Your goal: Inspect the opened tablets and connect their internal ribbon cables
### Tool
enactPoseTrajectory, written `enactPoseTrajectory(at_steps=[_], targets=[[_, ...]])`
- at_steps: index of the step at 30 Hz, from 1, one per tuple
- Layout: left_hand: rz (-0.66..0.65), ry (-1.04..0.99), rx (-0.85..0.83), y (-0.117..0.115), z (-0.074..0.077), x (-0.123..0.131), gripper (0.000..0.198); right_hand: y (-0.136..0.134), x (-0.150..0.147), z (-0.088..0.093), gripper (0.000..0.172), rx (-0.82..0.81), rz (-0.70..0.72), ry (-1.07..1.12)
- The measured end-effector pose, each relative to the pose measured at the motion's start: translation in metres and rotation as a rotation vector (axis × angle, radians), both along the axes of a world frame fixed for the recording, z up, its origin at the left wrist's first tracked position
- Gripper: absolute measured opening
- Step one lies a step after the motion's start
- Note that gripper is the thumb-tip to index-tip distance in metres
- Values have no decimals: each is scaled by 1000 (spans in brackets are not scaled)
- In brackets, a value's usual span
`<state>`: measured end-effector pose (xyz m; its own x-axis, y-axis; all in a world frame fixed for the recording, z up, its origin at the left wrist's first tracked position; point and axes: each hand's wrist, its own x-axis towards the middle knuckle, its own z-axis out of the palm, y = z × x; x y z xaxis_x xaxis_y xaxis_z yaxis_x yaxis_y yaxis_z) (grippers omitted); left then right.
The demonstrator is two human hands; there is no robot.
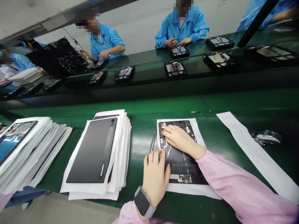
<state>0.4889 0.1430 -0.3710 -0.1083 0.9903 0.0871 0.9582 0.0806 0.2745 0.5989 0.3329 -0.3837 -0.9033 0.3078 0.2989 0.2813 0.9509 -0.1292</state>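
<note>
Showing an opened tablet [178,165] on a white paper sheet [187,189], its inner side uppermost: the circuit board [181,126] at the far end and a smaller board [181,178] at the near end lie exposed, with no back cover over them — so far as the view shows, this unit is open, while the piles beside it are not being handled. The right hand [179,140], emerging from a pink sleeve [235,183], lies nearly flat across the far end of the open tablet, fingers extended and fingertips [166,130] pressed on the board; it grasps nothing visible. The left hand [155,179], with a smartwatch [142,201] on its wrist, sits at the near left edge of the open tablet, thumb and forefinger raised close together beside a gold-coloured strip [164,144] — whether they pinch it cannot be told from this view. Slender tweezers [152,140] lie on the green bench mat [168,107] just left of the open tablet, untouched. Farther left of it stand a stack of white sheets with a dark grey tablet [91,152] on top, then a second, taller pile [30,158]. To the right of the open tablet lie a perforated paper strip [247,149] and a shiny metal object [266,137].
</note>
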Motion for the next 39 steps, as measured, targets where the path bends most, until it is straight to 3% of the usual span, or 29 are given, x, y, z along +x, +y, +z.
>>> enactPoseTrajectory(at_steps=[17,32,39], targets=[[65,24,-26,10,-3,10,48,2,0,-5,8,-178,-40,150],[68,82,-46,21,7,13,49,-4,-1,1,20,-197,53,220],[26,103,-29,13,5,9,50,-1,0,-3,19,-225,45,256]])
